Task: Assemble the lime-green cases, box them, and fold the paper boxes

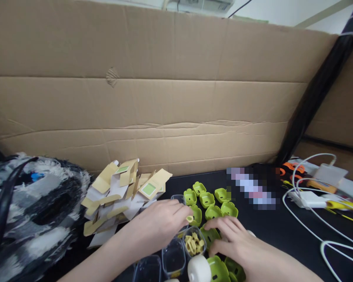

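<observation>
My left hand [164, 217] is closed in a pinch, with a small pale-yellow piece [190, 219] at its fingertips, over the clear containers. Below it, a clear container [195, 242] holds several more yellow pieces. My right hand [233, 237] grips a green flower-shaped cup [210, 236] between thumb and fingers, just right of that container. Several similar green cups [206, 199], with slots in their bottoms, stand beyond both hands. Another green cup [218, 269] sits nearer me beside a rounded white part [199, 268]. The undersides of both hands are hidden.
Unfolded small cardboard boxes [117, 196] are heaped at left, beside a fuzzy grey-and-black bundle [44, 211]. Other clear containers [173, 256] stand in front. White cables [300, 227], an adapter [308, 199] and orange-handled tools [294, 167] lie right. A cardboard wall [164, 98] closes the back.
</observation>
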A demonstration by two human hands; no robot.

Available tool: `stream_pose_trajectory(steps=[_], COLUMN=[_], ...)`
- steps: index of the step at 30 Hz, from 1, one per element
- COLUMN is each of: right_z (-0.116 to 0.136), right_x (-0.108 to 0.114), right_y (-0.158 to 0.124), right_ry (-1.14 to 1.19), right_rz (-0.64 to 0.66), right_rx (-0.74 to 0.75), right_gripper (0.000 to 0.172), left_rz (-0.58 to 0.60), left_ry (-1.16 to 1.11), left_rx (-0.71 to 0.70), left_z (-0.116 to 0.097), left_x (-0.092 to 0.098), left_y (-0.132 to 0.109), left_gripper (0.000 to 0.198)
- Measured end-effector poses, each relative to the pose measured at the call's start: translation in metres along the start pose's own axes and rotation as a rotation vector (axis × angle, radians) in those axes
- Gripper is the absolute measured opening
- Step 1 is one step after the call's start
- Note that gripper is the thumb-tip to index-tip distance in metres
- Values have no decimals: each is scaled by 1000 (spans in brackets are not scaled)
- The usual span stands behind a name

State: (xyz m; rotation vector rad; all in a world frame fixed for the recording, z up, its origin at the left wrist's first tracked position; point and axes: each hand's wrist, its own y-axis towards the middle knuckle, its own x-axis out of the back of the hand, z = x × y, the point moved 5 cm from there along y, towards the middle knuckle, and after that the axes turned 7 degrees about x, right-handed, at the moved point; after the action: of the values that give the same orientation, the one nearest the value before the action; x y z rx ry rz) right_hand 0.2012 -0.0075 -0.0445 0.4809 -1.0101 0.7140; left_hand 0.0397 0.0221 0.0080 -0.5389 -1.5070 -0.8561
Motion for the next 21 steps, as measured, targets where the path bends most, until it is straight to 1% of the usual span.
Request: stream_pose_trajectory(steps=[3, 5, 7, 10, 13, 15, 18, 21], right_z=[-1, -2, -5, -10, -15, -19, -25, -30], right_x=[9, 18, 26, 35, 31, 23, 11, 6], right_y=[-5, -11, -17, -19, -12, -6, 2, 4], right_ry=[80, 149, 235, 431, 652, 774, 902, 984], right_rz=[-45, -75, -113, -267, -447, -517, -551, -569], right_rx=[20, 28, 0, -33, 22, 60, 72, 10], right_gripper=[40, 41, 42, 43, 43, 45, 46, 47], left_rz=[-65, -97, -107, -108, -117, -131, -147, -150], left_ry=[33, 29, 8, -14, -13, -9, -14, -25], left_rx=[-40, -38, -22, -1, 17, 25, 27, 34], left_z=[-3, -2, 0, 3, 5, 6, 9, 11], left_x=[7, 11, 14, 14, 11, 8, 5, 4], left_y=[2, 3, 3, 3, 3, 3, 3, 4], left_gripper=[14, 15, 13, 10, 10, 13, 16, 14])
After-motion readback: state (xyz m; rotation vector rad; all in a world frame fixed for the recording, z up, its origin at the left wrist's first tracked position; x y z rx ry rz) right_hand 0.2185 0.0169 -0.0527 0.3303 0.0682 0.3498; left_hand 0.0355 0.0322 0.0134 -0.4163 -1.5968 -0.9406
